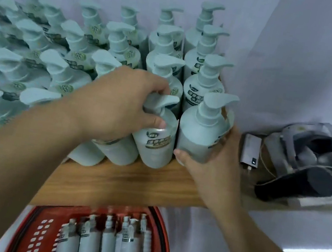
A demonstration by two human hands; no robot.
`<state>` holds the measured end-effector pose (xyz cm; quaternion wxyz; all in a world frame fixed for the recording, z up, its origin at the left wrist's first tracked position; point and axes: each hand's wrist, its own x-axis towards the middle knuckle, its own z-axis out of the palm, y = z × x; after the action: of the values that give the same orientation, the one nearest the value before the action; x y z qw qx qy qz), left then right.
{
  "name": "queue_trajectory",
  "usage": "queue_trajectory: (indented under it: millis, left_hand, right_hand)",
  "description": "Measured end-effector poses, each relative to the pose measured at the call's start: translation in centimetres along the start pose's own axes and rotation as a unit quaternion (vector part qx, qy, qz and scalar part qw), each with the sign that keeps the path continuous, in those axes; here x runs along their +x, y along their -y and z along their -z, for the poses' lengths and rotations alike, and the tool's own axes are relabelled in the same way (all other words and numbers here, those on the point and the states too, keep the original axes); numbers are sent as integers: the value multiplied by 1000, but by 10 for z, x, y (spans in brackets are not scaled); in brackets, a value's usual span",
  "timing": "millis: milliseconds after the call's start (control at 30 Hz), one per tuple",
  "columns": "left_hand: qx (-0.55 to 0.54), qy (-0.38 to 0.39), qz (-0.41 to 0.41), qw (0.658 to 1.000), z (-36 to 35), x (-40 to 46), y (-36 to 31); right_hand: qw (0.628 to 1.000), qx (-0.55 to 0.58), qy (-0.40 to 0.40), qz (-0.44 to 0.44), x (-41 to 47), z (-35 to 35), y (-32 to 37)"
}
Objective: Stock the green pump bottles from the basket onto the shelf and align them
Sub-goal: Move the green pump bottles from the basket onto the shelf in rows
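Two hands on two front-row bottles, shelf nearly full.

Many green pump bottles (42,43) crowd the upper left and centre of the frame in rows on the wooden shelf (120,182), pump heads pointing right. Just left of centre, your left hand (118,104) curls its fingers and thumb round the neck and shoulder of a front-row bottle (156,139), which leans left. Just beside it, right of centre, the end bottle (201,131) stands upright near the shelf's right edge; your right hand (215,169) wraps its lower body, thumb across the front, fingers behind. At the bottom centre, the red basket (37,234) sits below the shelf with more bottles (97,244) lying in it. At the right, a grey power bank (250,150) and a headset-like device (306,158) rest on a white ledge.
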<state>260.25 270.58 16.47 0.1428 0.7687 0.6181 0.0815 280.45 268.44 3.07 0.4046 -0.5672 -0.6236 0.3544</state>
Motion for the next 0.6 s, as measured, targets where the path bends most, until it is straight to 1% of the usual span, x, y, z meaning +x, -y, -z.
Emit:
queue_trajectory:
  millis: [67, 167, 300, 400, 500, 533, 600]
  left_hand:
    - [18, 1, -33, 999, 0, 5, 2]
    - [22, 17, -51, 998, 3, 7, 3]
    - [1, -4, -46, 999, 1, 6, 3]
    - [0, -9, -40, 999, 0, 5, 1]
    - [-4, -18, -39, 999, -2, 4, -3]
    - [-3, -19, -39, 999, -2, 4, -4]
    - [-1, -13, -41, 999, -2, 4, -5]
  right_hand:
    - [999, -16, -24, -19, 6, -2, -5]
    - [999, -14, -25, -37, 8, -1, -8]
    - [997, -12, -49, -55, 8, 2, -13]
    - [992, -26, -100, -70, 7, 1, -10]
    - [986, -65, -139, -71, 8, -9, -7]
    - [985, -75, -140, -70, 7, -12, -8]
    - [989, -69, -116, -60, 5, -12, -12]
